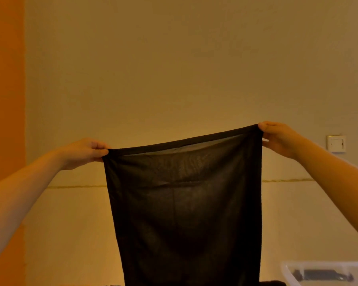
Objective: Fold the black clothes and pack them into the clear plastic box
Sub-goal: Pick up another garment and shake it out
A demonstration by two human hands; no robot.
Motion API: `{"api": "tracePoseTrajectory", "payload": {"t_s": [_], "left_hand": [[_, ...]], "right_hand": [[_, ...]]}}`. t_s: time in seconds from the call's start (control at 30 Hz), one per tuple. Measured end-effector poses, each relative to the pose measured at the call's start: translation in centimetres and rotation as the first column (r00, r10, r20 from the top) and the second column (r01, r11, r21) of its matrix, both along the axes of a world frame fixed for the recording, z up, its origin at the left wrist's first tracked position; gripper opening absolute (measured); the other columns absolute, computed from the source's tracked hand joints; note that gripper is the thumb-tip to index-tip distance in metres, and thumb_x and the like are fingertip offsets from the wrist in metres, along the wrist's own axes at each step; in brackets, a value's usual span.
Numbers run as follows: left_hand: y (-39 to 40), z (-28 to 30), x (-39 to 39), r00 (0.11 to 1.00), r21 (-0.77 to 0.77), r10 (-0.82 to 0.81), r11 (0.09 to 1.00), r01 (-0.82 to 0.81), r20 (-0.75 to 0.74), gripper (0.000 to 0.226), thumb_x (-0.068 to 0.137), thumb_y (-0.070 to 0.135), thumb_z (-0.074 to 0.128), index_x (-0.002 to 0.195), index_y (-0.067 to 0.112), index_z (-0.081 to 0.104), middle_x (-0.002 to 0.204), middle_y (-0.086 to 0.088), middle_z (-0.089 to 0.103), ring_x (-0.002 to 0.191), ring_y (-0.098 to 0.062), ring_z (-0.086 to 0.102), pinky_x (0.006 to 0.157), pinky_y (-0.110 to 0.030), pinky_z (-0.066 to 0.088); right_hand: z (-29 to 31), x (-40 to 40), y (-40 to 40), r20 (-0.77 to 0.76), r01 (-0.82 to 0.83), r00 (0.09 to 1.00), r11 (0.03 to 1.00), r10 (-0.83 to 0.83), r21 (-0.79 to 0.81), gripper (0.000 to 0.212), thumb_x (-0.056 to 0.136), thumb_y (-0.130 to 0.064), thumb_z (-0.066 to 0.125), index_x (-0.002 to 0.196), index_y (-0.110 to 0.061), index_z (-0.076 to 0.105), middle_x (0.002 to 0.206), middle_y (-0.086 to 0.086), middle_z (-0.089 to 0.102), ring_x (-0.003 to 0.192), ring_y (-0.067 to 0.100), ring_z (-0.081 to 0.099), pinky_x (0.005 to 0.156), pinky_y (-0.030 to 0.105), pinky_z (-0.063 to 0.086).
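A thin, slightly see-through black garment [184, 213] hangs in the air in front of the wall, stretched flat by its top hem. My left hand [85, 152] pinches the hem's left corner. My right hand [277, 137] pinches the right corner, held a little higher, so the hem slopes up to the right. The garment's lower end runs out of view at the bottom. The clear plastic box [327, 273] shows at the bottom right, with something dark lying inside it.
A plain beige wall fills the view, with an orange strip [5, 100] at the far left. A white wall switch [336, 143] sits beside my right forearm. More dark fabric [273, 283] peeks in at the bottom edge.
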State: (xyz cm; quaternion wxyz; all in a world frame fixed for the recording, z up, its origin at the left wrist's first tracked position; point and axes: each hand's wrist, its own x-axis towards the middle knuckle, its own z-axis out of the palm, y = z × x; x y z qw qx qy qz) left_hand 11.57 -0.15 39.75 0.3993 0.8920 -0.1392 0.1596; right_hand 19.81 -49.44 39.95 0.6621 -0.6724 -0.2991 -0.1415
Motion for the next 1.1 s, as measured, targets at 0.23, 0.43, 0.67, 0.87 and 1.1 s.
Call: {"api": "tracePoseTrajectory", "payload": {"t_s": [0.23, 0.43, 0.67, 0.87, 1.1], "left_hand": [[-0.4, 0.2, -1.0, 0.996, -0.01, 0.018, 1.0, -0.017, 0.085, 0.02, 0.079, 0.029, 0.072, 0.078, 0.011, 0.065, 0.079, -0.002, 0.065, 0.08, -0.015, 0.061, 0.083, -0.032, 0.048], [-0.5, 0.5, -0.9, 0.983, -0.231, 0.017, 0.973, 0.026, 0.185, 0.019, 0.092, 0.002, 0.05, 0.075, 0.01, 0.051, 0.074, -0.002, 0.056, 0.068, -0.012, 0.045, 0.065, -0.023, 0.034], [-1.8, 0.0, -0.8, 0.998, 0.214, 0.002, 0.977, -0.016, 0.064, 0.035, 0.096, 0.001, 0.044, 0.088, 0.02, 0.072, 0.079, 0.016, 0.067, 0.073, 0.005, 0.056, 0.067, -0.013, 0.038], [-2.8, -0.6, -0.6, 0.976, 0.174, -0.218, 0.962, 0.213, 0.015, 0.051, 0.052, 0.071, 0.073, 0.059, 0.02, 0.07, 0.064, 0.006, 0.061, 0.066, -0.006, 0.056, 0.068, -0.017, 0.042], [-4.7, -1.6, -0.2, 0.942, 0.214, -0.305, 0.919, 0.33, -0.142, 0.066, 0.04, 0.067, 0.082, 0.087, 0.021, 0.078, 0.092, 0.0, 0.074, 0.089, -0.01, 0.068, 0.076, -0.017, 0.048]], "right_hand": [[0.3, -0.7, -0.4, -0.051, -0.098, 0.993, 0.99, 0.104, 0.104, 0.051, 0.051, -0.047, 0.078, 0.085, -0.015, 0.059, 0.059, -0.004, 0.056, 0.045, 0.005, 0.051, 0.05, 0.013, 0.048], [0.4, -0.9, -1.1, -0.003, 0.116, 0.992, 0.905, -0.128, -0.409, 0.042, 0.05, -0.039, 0.089, 0.074, -0.01, 0.072, 0.079, 0.007, 0.069, 0.075, 0.017, 0.066, 0.06, 0.019, 0.054], [-0.1, -0.9, 0.0, 0.138, 0.309, 0.947, 0.713, -0.289, -0.629, 0.01, 0.084, -0.005, 0.064, 0.078, -0.011, 0.07, 0.077, 0.003, 0.067, 0.075, 0.013, 0.059, 0.062, 0.019, 0.044], [-0.4, -0.6, -0.5, 0.16, 0.363, 0.928, 0.721, -0.336, -0.59, 0.009, 0.085, -0.004, 0.063, 0.079, -0.008, 0.07, 0.079, 0.008, 0.065, 0.075, 0.015, 0.058, 0.061, 0.021, 0.043], [-0.5, -0.1, -1.3, 0.112, 0.372, 0.924, 0.795, -0.365, -0.48, 0.007, 0.086, -0.005, 0.061, 0.085, -0.006, 0.068, 0.087, 0.012, 0.065, 0.084, 0.022, 0.058, 0.07, 0.027, 0.047]]}}
